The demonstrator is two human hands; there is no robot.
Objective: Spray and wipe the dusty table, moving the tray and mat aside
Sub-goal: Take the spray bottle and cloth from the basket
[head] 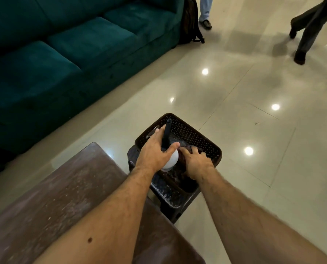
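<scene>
Inside a perforated brown basket, a rounded white spray bottle is gripped by the left hand; a dark crumpled cloth is pressed under the right hand's spread fingers.

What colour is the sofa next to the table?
Dark teal green, seen clearly in the head view: the sofa fills the upper left.

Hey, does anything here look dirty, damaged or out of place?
Yes. The brown wooden table carries pale dust streaks and specks across its top. The dark plastic stool under the brown perforated basket looks whitish and scuffed. Nothing appears spilled.
</scene>
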